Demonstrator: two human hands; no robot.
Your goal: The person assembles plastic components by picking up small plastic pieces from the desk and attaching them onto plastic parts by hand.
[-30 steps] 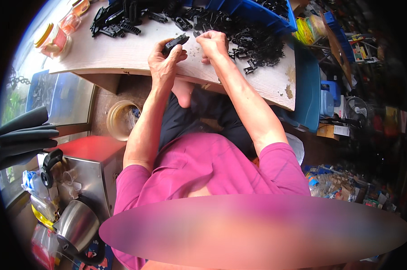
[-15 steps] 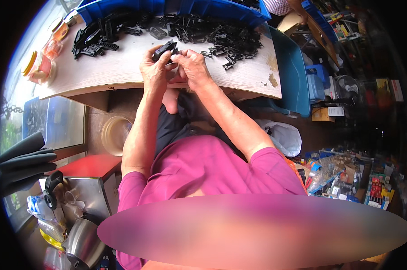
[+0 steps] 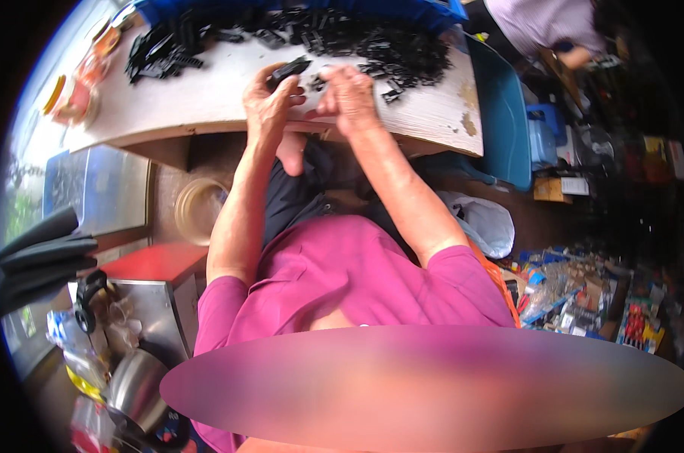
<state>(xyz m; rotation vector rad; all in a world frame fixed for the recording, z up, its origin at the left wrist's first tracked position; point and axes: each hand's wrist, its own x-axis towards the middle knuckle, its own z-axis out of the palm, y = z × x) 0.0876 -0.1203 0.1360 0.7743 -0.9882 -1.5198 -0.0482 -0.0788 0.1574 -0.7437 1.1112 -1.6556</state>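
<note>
I have the left hand (image 3: 266, 113) pinching a black part (image 3: 289, 69) between thumb and fingers, over the pale tabletop (image 3: 145, 109) near its front edge. Just beside it, the right hand (image 3: 351, 98) is blurred, fingers curled; I cannot tell whether they grip anything. Patches mar the wood's right corner. Beyond the hands I see a pile of black pieces (image 3: 410, 57) before a blue bin (image 3: 432, 16). A jar (image 3: 71, 103) stands left, a teal tub (image 3: 506, 113) right; at lower left, a red-topped cabinet (image 3: 157, 262) and a kettle (image 3: 136, 385).
</note>
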